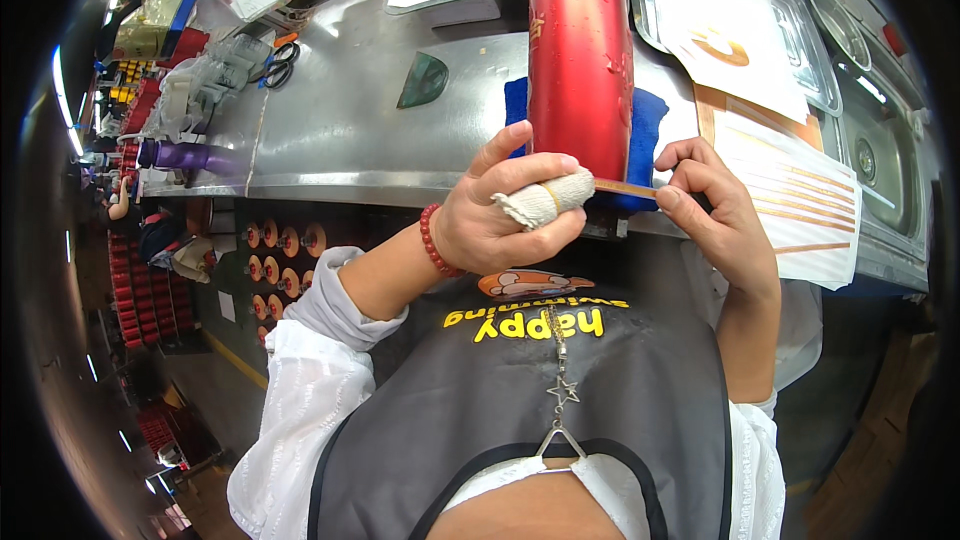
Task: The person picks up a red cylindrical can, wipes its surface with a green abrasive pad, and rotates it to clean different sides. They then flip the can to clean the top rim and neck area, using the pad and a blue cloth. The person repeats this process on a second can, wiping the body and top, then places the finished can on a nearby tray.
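A thin copper-coloured strip (626, 189) spans the gap between my hands, crossing the lower part of a red metal cylinder (580, 70). My left hand (490, 210) is closed at the strip's left end. One of its digits is wrapped in white cloth (545, 201) with a band around it, and this hides the exact grip. My right hand (715, 205) pinches the other end between thumb and finger. Water drops dot the cylinder, which lies lengthwise away from me on a blue cloth (648, 130).
To the right, a white sheet (790, 190) carries several similar strips, beside a metal sink (885, 155). A dark green, rounded flat piece (424, 80) lies on the steel worktop (350, 130). Scissors (281, 65) and a purple bottle (185, 156) are at the left.
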### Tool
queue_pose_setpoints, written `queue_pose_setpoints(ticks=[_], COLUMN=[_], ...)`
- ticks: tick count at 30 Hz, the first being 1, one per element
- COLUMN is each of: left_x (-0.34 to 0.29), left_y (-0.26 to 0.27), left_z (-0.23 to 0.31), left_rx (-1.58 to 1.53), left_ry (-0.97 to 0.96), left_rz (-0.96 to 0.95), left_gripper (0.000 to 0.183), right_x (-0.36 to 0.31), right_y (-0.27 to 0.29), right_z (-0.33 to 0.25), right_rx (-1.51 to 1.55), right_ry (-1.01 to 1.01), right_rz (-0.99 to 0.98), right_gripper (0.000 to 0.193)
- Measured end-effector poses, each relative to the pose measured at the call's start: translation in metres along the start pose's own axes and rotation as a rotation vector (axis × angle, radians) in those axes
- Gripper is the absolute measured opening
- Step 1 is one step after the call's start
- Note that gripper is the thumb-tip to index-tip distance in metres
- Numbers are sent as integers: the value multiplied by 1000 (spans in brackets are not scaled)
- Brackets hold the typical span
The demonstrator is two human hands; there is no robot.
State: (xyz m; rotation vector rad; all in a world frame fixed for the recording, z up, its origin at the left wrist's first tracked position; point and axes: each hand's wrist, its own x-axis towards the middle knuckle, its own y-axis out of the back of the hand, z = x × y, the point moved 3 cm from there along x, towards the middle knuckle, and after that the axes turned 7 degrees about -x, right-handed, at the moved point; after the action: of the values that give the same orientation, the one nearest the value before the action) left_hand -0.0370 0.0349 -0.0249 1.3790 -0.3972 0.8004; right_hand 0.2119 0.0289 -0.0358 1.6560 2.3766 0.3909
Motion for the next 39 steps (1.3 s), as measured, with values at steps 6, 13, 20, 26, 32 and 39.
queue_pose_setpoints(ticks=[6, 13, 20, 26, 32, 39], left_x=[21, -5, -7, 24, 0, -11], left_y=[-13, -10, -2, -15, -12, -2], left_z=[-9, -15, 4, 0, -15, 0], left_rx=[66, -93, 80, 148, -68, 39], left_ry=[92, 277, 34, 1, 243, 156], left_rz=[-60, 150, 26, -59, 126, 70], left_gripper=[41, 46, 23, 28, 53, 38], right_x=[4, 10, 8, 9, 10, 6], right_y=[-2, -8, -7, -8, -11, -11], right_z=[6, 3, 9, 11, 4, 2], right_rx=[12, -3, -19, -19, -33, -54], right_ry=[0, -5, -11, -7, -4, 54], right_rz=[-6, -27, -13, -16, -17, 55], right_gripper=[27, 27, 27, 29, 30, 28])
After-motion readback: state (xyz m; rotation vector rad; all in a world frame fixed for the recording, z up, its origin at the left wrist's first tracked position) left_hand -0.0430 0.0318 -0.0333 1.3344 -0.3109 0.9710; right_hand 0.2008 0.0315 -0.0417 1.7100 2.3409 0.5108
